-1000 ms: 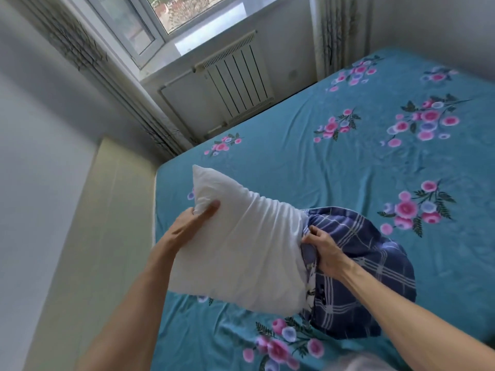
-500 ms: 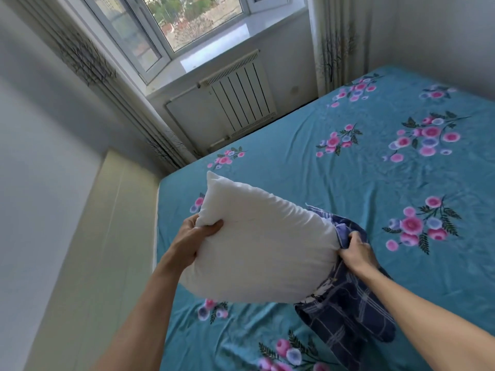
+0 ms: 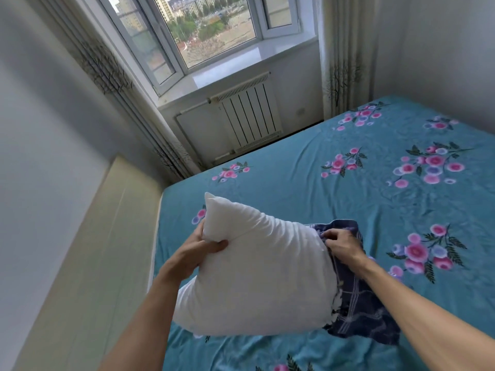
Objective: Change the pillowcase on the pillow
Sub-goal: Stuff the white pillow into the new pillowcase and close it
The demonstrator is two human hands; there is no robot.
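A bare white pillow (image 3: 262,274) is held above the bed, almost all of it out of its case. My left hand (image 3: 198,247) grips the pillow near its upper left corner. The dark blue checked pillowcase (image 3: 359,306) bunches at the pillow's right end and hangs down onto the sheet. My right hand (image 3: 341,243) grips the bunched edge of the pillowcase against the pillow's right side. The pillow's right end is hidden inside the case.
The bed (image 3: 308,183) carries a teal sheet with pink flowers. A cream headboard ledge (image 3: 101,250) runs along the left wall. A white radiator (image 3: 249,119) sits under the window (image 3: 211,30), with curtains (image 3: 345,54) on both sides.
The pillowcase has slid further to the right off the pillow. My left hand has shifted to the pillow's upper left corner, and the view has tilted up toward the window.
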